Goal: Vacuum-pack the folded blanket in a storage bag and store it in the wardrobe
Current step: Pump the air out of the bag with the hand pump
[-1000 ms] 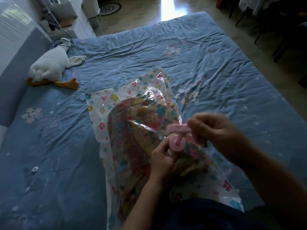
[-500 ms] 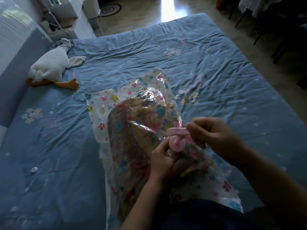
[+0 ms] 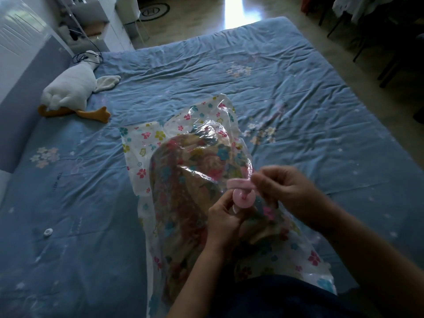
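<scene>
Currently, pink valve (image 3: pixel 243 198) of storage bag (image 3: pixel 183 177) at bed's (image 3: pixel 298 99) near edge is gripped by left hand (image 3: pixel 226 222); valve cap (image 3: pixel 238 183) is pinched by right hand (image 3: pixel 286 191).

blue bed (image 3: pixel 286 92) bears storage bag (image 3: pixel 146 143), plush goose (image 3: pixel 71 90), small white cap (image 3: pixel 48 232).

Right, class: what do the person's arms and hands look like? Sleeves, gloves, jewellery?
The left forearm and right forearm are bare, no sleeve showing. The left hand and right hand wear no gloves; no ring, watch or bracelet shows.
</scene>
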Action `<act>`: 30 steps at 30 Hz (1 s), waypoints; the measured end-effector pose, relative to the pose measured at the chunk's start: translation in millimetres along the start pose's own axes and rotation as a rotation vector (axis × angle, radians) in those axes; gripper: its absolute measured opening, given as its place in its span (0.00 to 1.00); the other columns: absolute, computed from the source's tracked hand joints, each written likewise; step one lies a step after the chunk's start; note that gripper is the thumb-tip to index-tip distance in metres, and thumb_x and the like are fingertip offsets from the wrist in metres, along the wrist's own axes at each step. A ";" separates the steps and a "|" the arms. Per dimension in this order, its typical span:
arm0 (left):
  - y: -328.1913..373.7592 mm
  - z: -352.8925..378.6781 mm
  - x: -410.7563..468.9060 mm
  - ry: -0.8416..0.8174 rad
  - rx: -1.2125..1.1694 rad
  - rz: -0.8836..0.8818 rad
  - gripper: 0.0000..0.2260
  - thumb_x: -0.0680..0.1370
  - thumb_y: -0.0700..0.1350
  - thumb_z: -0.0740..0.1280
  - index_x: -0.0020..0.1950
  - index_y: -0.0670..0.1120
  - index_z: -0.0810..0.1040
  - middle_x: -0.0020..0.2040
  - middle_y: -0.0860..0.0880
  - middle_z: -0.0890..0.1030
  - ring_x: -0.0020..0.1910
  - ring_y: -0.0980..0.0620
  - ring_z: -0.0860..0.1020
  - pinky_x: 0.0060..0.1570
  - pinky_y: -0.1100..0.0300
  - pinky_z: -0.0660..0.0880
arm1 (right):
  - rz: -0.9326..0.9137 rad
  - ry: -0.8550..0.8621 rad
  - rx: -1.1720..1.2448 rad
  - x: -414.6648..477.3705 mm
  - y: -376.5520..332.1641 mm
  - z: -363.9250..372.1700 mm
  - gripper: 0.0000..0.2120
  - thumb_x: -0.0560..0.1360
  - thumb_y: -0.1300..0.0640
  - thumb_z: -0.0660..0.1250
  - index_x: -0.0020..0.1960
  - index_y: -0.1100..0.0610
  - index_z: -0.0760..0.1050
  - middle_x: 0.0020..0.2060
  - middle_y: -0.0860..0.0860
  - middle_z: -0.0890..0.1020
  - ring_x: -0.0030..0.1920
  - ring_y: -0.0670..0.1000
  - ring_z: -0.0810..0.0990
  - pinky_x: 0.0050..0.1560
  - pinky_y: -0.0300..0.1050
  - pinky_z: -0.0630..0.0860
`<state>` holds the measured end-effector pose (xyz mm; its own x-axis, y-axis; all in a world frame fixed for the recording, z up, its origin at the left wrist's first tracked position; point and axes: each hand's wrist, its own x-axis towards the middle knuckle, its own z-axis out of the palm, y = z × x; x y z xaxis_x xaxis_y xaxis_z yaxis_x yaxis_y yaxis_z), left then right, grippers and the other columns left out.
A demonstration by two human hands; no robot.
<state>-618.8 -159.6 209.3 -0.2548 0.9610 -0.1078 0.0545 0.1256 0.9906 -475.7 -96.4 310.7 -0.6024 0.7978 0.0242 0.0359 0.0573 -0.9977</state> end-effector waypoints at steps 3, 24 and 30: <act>-1.2 -1.2 -0.7 0.008 0.003 0.022 0.14 0.71 0.39 0.76 0.55 0.46 0.82 0.54 0.50 0.85 0.56 0.49 0.82 0.59 0.42 0.76 | 0.139 0.019 -0.217 -3.1 32.5 3.1 0.20 0.72 0.42 0.64 0.33 0.58 0.75 0.23 0.47 0.74 0.25 0.42 0.70 0.29 0.41 0.68; -0.4 -1.8 0.3 0.000 -0.018 -0.028 0.20 0.70 0.40 0.77 0.61 0.46 0.81 0.55 0.50 0.84 0.56 0.52 0.82 0.59 0.50 0.77 | -0.206 -0.035 0.158 -5.9 -46.0 -9.6 0.15 0.76 0.53 0.64 0.30 0.50 0.74 0.23 0.47 0.71 0.24 0.44 0.68 0.26 0.32 0.65; -1.8 -1.3 -1.6 0.005 0.007 0.000 0.15 0.71 0.40 0.76 0.57 0.45 0.82 0.54 0.53 0.85 0.55 0.52 0.82 0.59 0.47 0.78 | 0.124 0.000 -0.249 -7.4 29.0 2.7 0.35 0.65 0.28 0.63 0.33 0.64 0.73 0.24 0.48 0.71 0.26 0.43 0.69 0.29 0.41 0.67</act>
<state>-619.8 -161.7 207.9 -0.2597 0.9597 -0.1072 0.0617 0.1272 0.9900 -472.4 -102.2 281.5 -0.5812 0.8080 -0.0968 0.3036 0.1050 -0.9470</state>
